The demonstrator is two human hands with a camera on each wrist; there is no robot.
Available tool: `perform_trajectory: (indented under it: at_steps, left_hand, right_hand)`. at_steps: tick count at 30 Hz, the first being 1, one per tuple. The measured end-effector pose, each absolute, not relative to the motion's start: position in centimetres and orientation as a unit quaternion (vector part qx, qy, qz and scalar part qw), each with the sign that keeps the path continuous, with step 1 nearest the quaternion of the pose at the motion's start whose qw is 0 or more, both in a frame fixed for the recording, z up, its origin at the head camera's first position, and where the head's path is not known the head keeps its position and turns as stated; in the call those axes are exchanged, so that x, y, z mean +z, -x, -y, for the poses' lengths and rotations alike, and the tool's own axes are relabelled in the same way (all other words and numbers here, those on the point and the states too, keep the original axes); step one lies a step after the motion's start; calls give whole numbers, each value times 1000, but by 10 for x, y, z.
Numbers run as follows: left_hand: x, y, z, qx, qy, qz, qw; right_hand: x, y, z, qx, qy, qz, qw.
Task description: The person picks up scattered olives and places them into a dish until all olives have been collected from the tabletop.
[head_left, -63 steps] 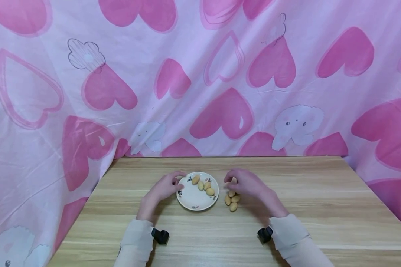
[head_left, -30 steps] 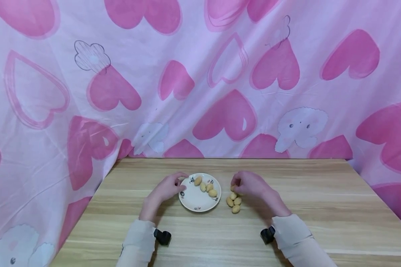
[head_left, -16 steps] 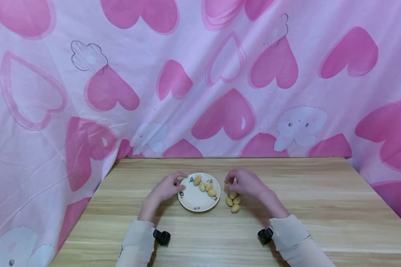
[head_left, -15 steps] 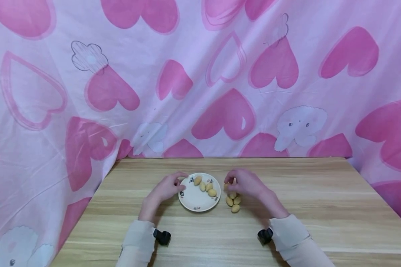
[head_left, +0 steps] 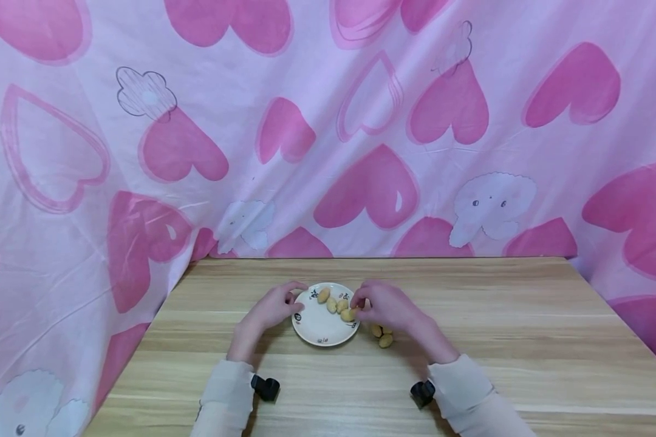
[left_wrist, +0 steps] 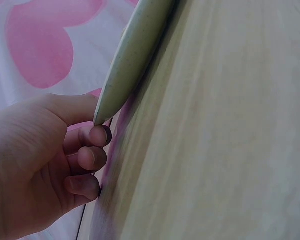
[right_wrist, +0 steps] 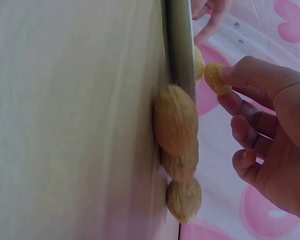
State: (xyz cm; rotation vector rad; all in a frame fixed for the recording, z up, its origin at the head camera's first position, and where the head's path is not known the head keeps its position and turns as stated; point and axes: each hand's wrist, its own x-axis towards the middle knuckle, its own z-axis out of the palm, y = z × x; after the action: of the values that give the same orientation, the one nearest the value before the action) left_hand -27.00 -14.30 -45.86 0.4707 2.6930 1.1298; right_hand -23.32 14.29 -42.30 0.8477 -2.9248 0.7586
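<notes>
My left hand (head_left: 272, 308) grips the left rim of a small white plate (head_left: 319, 332) with printed marks. In the left wrist view the plate's pale edge (left_wrist: 132, 60) meets the thumb and fingertips. Several tan, oval walnuts (head_left: 332, 305) lie on the plate toward its back right. Over the plate's right rim, my right hand (head_left: 385, 305) pinches a walnut (right_wrist: 217, 79) between thumb and forefinger, its other fingers loosely bent. More walnuts (head_left: 386, 341) lie on the table just right of the plate, partly hidden by the right hand.
The wooden table (head_left: 328, 394) reaches back to a pink heart-printed curtain (head_left: 366, 188) that hangs behind it and at both sides. A black wrist camera (head_left: 265, 387) sits on the left sleeve, another camera (head_left: 422, 393) on the right.
My right hand has moved left from the table walnuts to the plate's right rim, carrying one walnut. My left hand keeps its place on the plate.
</notes>
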Motion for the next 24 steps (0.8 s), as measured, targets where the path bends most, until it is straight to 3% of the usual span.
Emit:
perform_trajectory:
  at_steps: [24]
  left_hand:
    - [-458, 271, 143, 379, -154, -907, 98]
  right_hand:
    - [-429, 229, -118, 223, -302, 926, -35]
